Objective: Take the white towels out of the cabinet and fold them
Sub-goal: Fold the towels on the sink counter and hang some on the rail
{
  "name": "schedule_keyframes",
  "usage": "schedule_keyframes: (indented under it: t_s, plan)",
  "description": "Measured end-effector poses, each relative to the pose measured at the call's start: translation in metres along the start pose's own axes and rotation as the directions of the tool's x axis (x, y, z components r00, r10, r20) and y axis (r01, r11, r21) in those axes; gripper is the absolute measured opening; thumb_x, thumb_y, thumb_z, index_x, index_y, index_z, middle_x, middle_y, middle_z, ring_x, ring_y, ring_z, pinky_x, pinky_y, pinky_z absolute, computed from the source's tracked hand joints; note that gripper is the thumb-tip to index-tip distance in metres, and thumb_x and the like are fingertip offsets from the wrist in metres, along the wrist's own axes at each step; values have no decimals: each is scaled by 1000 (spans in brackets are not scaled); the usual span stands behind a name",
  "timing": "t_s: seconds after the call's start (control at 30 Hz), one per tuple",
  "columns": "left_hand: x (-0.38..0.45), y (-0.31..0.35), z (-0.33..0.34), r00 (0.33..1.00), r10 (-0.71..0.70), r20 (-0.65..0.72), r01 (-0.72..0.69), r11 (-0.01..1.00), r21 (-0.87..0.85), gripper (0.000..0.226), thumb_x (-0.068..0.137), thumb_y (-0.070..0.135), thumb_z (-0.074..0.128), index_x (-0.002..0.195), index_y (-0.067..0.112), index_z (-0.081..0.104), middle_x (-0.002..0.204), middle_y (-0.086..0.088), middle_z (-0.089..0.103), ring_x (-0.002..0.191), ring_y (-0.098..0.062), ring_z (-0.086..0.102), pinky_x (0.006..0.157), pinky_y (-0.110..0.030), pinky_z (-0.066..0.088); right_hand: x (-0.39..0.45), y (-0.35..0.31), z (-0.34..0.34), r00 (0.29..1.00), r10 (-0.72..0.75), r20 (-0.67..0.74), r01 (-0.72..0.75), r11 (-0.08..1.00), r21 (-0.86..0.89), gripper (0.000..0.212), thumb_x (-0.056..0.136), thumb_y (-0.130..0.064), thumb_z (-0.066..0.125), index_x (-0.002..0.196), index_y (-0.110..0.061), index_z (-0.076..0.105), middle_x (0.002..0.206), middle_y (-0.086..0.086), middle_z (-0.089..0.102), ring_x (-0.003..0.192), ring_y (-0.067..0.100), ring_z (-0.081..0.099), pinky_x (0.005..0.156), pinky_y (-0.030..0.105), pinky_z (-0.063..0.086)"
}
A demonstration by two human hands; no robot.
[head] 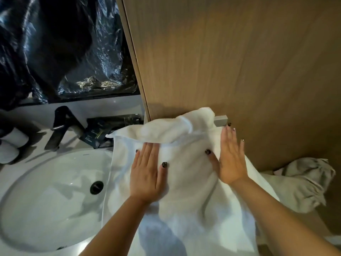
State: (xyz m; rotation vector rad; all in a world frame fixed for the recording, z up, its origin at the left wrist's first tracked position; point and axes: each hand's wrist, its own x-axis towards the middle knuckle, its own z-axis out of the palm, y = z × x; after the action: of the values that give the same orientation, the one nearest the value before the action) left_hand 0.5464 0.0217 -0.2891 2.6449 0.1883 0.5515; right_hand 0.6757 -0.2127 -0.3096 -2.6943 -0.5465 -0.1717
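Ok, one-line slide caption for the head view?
Both hands, left and right, press flat a white terry towel beside the round white sink.

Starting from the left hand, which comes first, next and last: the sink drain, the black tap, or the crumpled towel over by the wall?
From the left hand:
1. Sink drain, just to its left in the basin.
2. Black tap, farther up and left, behind the basin.
3. Crumpled towel, far right, beyond the right hand.

Single head cam, wide-angle, looking steeply down and forward, close over the work. Left hand (145, 174) and right hand (231, 157) sit mid-frame on the towel (190, 182); sink (46, 191) lower left, cabinet (230, 61) fills upper right. No second view.
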Motion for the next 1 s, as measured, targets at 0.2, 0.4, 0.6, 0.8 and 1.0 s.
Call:
schedule_keyframes:
  t_s: [0.2,0.4,0.6,0.8,1.0]
  plan:
    - [-16,21,-9,993,-88,-77,93,994,58,70,99,44,21,154,2,20,163,-14,12,153,-26,6,123,-53,4,-26,-25,-21,985,52,-163,-35,994,101,71,100,-36,30,155,-1,4,164,15,1,152,25,-3,122,50,-3]
    - [-100,27,20,998,-64,-5,64,982,180,76,101,54,19,152,-2,12,160,-22,12,150,-34,7,118,-53,9,-118,-82,32,852,-521,-46,514,850,-115,70,96,-32,45,156,-11,17,164,10,11,151,28,13,118,52,19]
    - [-107,7,18,997,-27,68,5,951,310,86,94,61,31,154,4,9,161,-22,11,151,-32,2,121,-47,5,-133,-30,22,919,-369,136,392,890,-233,78,96,-55,40,156,-10,18,165,8,10,152,26,12,120,47,18]
    - [-166,17,22,981,-58,183,7,963,268,80,95,52,35,157,8,10,162,-23,6,150,-36,4,117,-55,6,-180,-59,26,894,-416,169,436,894,-107,72,93,-37,42,156,-9,19,165,11,6,152,29,7,117,52,15]
    - [-192,-3,10,911,49,410,-190,931,310,67,101,57,21,159,26,6,166,-12,-6,152,-33,-6,116,-55,3,-206,-74,31,839,-398,372,479,864,-155,66,94,-50,41,153,-21,34,163,-2,20,150,22,17,113,47,19]
